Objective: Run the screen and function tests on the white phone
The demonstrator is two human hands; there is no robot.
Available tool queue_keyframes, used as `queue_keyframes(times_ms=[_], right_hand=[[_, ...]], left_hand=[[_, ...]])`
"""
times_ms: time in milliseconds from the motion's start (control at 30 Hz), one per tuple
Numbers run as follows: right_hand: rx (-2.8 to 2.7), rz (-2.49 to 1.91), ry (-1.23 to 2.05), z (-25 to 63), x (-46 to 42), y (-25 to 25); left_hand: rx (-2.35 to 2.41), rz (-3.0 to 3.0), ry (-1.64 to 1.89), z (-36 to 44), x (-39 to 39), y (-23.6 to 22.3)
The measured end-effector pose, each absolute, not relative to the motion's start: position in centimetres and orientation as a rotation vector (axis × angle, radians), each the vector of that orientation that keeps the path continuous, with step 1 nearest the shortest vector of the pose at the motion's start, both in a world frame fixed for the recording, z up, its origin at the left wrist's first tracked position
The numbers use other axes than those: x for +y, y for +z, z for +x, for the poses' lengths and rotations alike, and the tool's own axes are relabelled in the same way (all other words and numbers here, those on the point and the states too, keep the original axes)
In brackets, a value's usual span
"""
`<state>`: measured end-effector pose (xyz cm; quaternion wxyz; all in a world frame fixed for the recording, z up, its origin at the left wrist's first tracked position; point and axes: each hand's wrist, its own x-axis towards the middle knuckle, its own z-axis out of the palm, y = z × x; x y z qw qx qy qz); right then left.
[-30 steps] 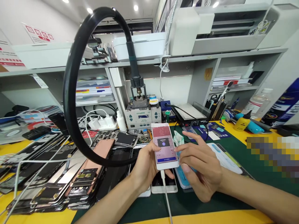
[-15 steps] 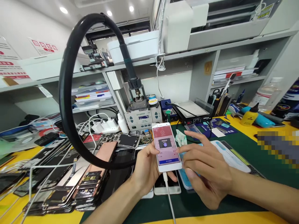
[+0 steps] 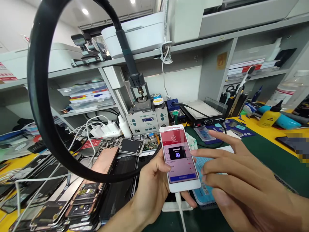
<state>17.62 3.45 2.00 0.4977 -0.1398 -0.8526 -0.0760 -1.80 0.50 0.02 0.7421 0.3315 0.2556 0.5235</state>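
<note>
A white smartphone [image 3: 177, 138] is tilted up toward me, its screen lit with a red band, a dark pop-up and a blue button. My left hand [image 3: 154, 180] grips it from the left and beneath, thumb along the screen's edge. A white charging cable [image 3: 179, 200] is plugged into its bottom end. Just right of the phone is my right hand [image 3: 243, 177], fingers spread and holding nothing; one fingertip is close to the screen's right edge, and whether it touches I cannot tell. Beneath the phone another white phone [image 3: 166, 207] lies mostly hidden on the green mat.
Stacked phone parts [image 3: 84, 193] cover the left side. A thick black hose [image 3: 38, 96] arches across the left front. Behind stand a rework station [image 3: 147, 120] and a flat heating plate [image 3: 201, 108]. A yellow bottle [image 3: 269, 116] is at right, a blue tray [image 3: 205, 180] under my right hand.
The view has moved closer and tilted down, so the phone and hands look larger. My right hand appears farther right and its fingers are more outstretched. The phone stays in my left hand.
</note>
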Motion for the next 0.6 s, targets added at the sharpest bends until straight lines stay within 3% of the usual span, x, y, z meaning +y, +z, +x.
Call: queue_keyframes(times_ms=[100, 600], right_hand=[[-2.032, -0.465, -0.144, 17.7, 2.7, 1.4], [-2.315, -0.284, -0.198, 20.0, 4.9, -1.9]], left_hand=[[0.538, 0.724, 1.135, -1.8, 0.4, 0.2], [0.517, 0.504, 0.950, -3.2, -0.6, -1.5]])
